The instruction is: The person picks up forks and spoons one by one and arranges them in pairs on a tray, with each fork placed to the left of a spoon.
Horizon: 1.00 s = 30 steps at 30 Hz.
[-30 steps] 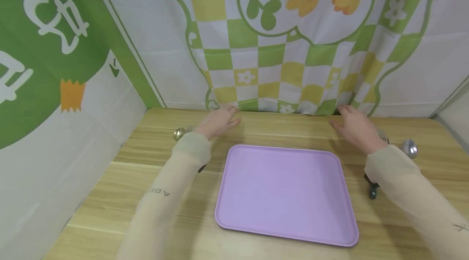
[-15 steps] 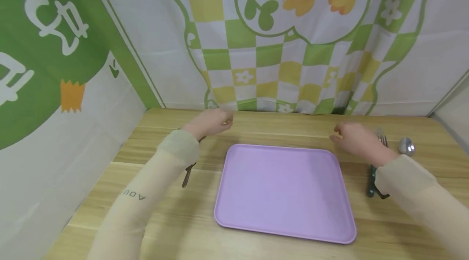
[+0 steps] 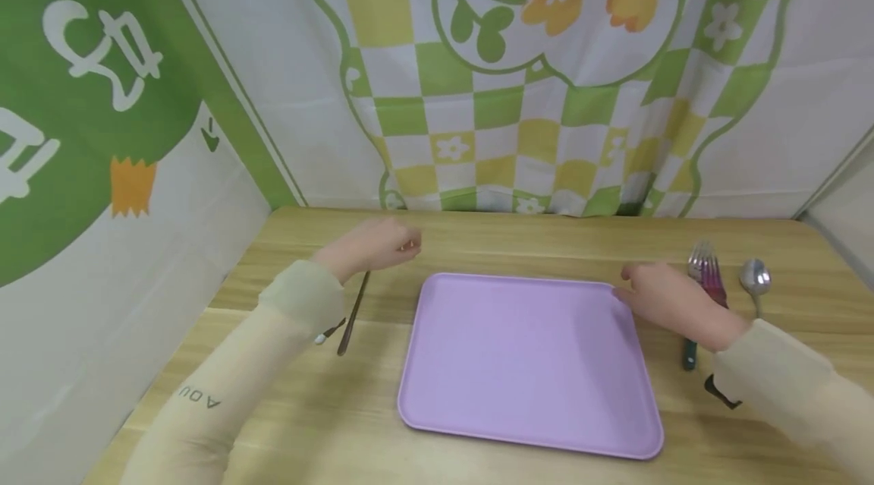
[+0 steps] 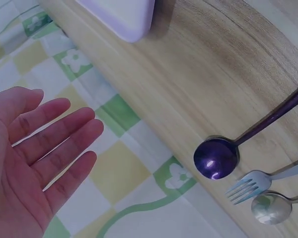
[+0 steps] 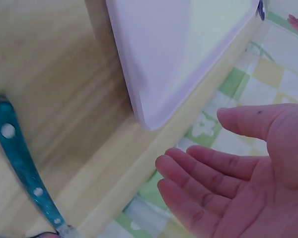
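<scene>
A lilac rectangular tray (image 3: 526,363) lies on the wooden table between both hands. Above the table, left of the tray's far left corner, is my left hand (image 3: 369,248); the left wrist view shows its fingers extended, holding nothing. Beneath that arm lie a purple round-bowled spoon (image 4: 216,157), a silver fork (image 4: 253,185) and a silver spoon (image 4: 272,208), mostly hidden in the head view. At the tray's far right corner my right hand (image 3: 672,301) has relaxed fingers and holds nothing. Near it lie a teal-handled utensil (image 5: 22,161), a purplish fork (image 3: 712,278) and a spoon (image 3: 755,277).
A checkered, flower-printed curtain (image 3: 501,121) hangs along the far edge of the wooden table (image 3: 355,424). On the left, a green and white cloth (image 3: 198,257) borders the table.
Both hands have drawn back from the curtain toward the person. My left hand has also shifted left, and more of the cutlery beside both arms shows.
</scene>
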Each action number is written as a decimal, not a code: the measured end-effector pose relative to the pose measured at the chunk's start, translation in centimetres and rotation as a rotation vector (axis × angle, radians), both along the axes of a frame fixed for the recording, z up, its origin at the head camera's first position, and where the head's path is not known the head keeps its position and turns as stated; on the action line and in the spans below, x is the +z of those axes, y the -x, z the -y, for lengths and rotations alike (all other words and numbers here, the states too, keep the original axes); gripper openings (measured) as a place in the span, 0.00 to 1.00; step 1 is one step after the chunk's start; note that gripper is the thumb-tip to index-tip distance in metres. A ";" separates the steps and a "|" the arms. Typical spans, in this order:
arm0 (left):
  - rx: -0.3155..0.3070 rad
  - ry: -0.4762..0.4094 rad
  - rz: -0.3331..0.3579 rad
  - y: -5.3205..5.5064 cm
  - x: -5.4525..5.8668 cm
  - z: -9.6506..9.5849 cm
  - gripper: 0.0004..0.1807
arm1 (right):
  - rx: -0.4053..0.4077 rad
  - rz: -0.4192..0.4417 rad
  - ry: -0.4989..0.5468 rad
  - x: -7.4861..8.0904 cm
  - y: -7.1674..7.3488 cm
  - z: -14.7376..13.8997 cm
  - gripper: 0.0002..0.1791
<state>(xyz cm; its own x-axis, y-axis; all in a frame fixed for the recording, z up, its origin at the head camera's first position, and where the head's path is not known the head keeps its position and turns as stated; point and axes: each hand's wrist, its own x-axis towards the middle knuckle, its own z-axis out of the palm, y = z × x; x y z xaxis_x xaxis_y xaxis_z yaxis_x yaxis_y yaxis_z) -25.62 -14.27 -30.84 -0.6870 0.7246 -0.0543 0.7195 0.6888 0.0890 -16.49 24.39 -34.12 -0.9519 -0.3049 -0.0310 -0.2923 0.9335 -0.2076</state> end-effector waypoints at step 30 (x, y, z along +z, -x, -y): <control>0.200 -0.073 0.056 -2.0 -2.2 8.4 0.11 | -0.334 0.455 0.452 -2.4 -3.7 -1.5 0.17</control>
<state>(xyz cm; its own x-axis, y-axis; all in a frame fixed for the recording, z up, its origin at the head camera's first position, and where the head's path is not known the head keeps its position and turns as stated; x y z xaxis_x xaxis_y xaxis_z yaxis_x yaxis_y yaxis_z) -23.58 -22.66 -32.99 -0.8151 0.5774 -0.0483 0.5615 0.8077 0.1798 -12.78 25.85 -36.47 -0.9194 -0.0770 -0.3857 0.2004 0.7523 -0.6276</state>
